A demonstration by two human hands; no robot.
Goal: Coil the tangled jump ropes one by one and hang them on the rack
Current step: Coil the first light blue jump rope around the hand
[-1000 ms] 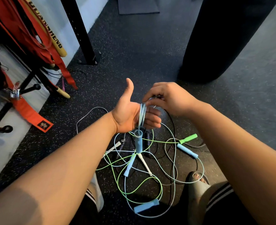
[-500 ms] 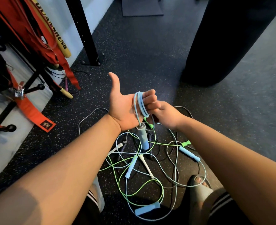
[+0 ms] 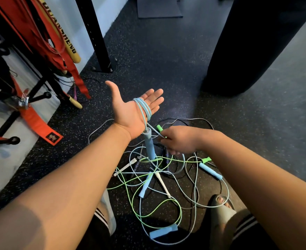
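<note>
Head view: dark speckled floor (image 3: pixel 166 56) is carrying everything. A black heavy bag (image 3: pixel 256 42) is standing top right. The rack (image 3: pixel 40 96) with its black pegs is sitting at left by the wall, well apart from the work. The tangled pile of jump ropes (image 3: pixel 157 177) is lying on the floor between the person's feet, with green, light blue, white, grey and dark cords crossing and several handles sticking out.

Step, as I'm reading it: coiling one rope, the light blue one. Hanging is not yet started.

Left hand (image 3: pixel 130 109) is lying palm up, fingers straight and relaxed, acting as the spool. Right hand (image 3: pixel 179 141) is sitting just below it, fingers curled and pinching the free run of the blue cord. A green handle (image 3: pixel 160 128) is poking out right by those fingers; can't tell if it's caught in the grip.

The light blue coil (image 3: pixel 144 109) is wrapping round the left fingers in a few tight turns of thin, smooth cord. Its blue handle (image 3: pixel 149 145) is hanging below the heel of the palm, lower end reaching into the pile.

Next move is likely calling for freeing slack from under the green cord before another wrap, or the pile is going to drag along.
</note>
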